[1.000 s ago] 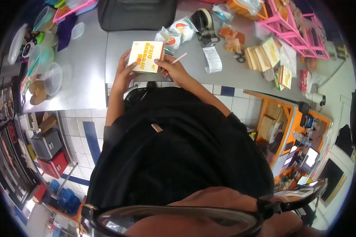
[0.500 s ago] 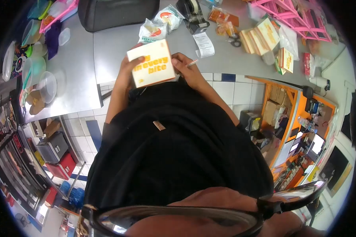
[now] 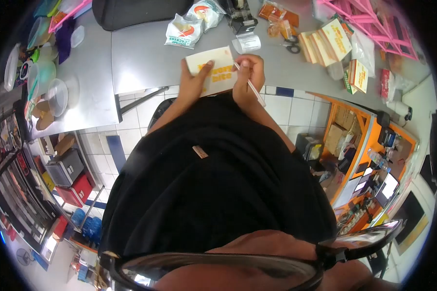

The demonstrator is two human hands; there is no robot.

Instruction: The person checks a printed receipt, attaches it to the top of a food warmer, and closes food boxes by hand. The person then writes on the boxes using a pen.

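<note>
A flat white box (image 3: 222, 59) with yellow lettering is held over the near edge of the metal table (image 3: 145, 58). My left hand (image 3: 193, 80) grips its left side, the thumb lying on the printed face. At the box's right edge, my right hand (image 3: 248, 72) is closed round a thin white pen-like stick (image 3: 256, 93), its upper end close to the box's right edge. Behind the box lie two white snack packets, the nearer one (image 3: 184, 32) with a red mark.
A black tape dispenser (image 3: 242, 22) stands behind a curled paper slip (image 3: 247, 43). Scissors (image 3: 292, 44), a row of similar boxes (image 3: 325, 43) and pink racks (image 3: 369, 24) are at the right. Plastic tubs (image 3: 58, 97) and a purple cloth (image 3: 64, 41) lie left.
The box has moved right and tilted. My right hand has turned, bringing the stick from pointing up-right to pointing down-right, its upper end now near the box's edge.
</note>
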